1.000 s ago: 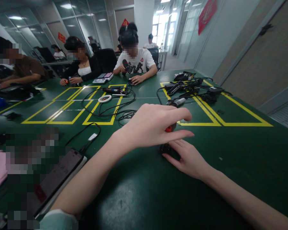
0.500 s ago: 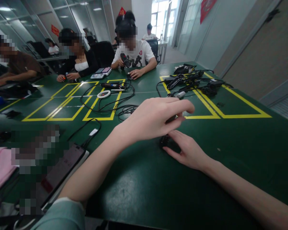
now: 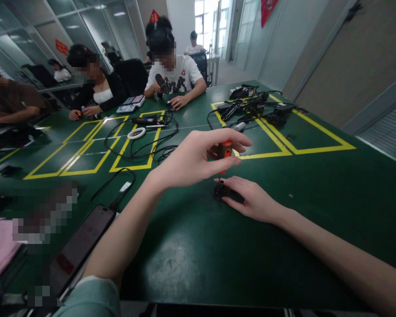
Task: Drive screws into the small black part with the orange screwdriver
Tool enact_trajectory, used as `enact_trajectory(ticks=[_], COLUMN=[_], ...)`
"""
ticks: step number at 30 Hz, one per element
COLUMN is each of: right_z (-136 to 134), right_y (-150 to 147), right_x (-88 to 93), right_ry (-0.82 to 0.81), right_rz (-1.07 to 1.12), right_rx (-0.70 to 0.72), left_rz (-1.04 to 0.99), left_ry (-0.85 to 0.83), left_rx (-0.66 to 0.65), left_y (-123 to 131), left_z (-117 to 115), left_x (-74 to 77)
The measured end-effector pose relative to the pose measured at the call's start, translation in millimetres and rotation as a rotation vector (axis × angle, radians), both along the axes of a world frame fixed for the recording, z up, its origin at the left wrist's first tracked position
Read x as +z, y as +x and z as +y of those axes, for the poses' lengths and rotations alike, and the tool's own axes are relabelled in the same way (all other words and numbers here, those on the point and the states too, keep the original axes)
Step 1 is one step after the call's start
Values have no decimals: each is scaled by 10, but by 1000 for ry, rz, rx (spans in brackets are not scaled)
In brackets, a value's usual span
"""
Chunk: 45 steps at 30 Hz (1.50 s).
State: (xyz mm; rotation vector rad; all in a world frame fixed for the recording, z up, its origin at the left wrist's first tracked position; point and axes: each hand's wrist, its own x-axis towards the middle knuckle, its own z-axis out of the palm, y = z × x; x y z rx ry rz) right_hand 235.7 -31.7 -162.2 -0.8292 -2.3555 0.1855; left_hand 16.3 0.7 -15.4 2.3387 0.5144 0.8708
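Observation:
My left hand [image 3: 193, 156] is curled around the orange and black handle of a screwdriver [image 3: 225, 152], thumb on the near side and fingers over the far side. The screwdriver stands nearly upright, and its thin shaft runs down to a small black part [image 3: 219, 190] on the table. Whether the tip sits in a screw is too small to tell. From the right, my right hand [image 3: 259, 200] pinches that black part between thumb and fingers, low against the green table [image 3: 237, 259].
Beyond my hands lie a heap of black cables and devices [image 3: 251, 105], a white ring [image 3: 136, 133] and looped cable [image 3: 117, 147]. A phone [image 3: 82, 246] lies at left beside pink cloth [image 3: 0, 251]. Co-workers sit across the table, one in a white shirt [image 3: 191, 70] holding a black tool.
My left fingers have shifted around the handle, so its orange part now shows. My right hand stays at the black part. The whole view has swung slightly.

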Motion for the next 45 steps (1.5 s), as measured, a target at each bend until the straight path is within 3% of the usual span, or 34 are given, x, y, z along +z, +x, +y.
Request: enact_trajectory(ticks=[7,16,22,27,32,38,45], right_z=[12,45,51,31,24,18,-18], right_y=[2,77,161,126,93,68,9], right_x=[-23,35,70,37,-9,-28,20], right_ry=[-38,-27,-102,-83,-46,-95,-142], right_rz=[36,-46,-29,-12,20,32,55], right_rx=[2,14,33,48,22,10,-34], left_rz=[-126,-448,-448,-405,-370,-400,-404], left_ry=[-162,-691,-937,-952,-900,-906,-974], left_rx=[14,-60,-173,-281,-270,-167,-254], left_y=[84,341,316,156,106,168,96], left_z=[96,52,27,141,183,90,171], left_x=[-126,-348,-264,-188,-196,-141,-124])
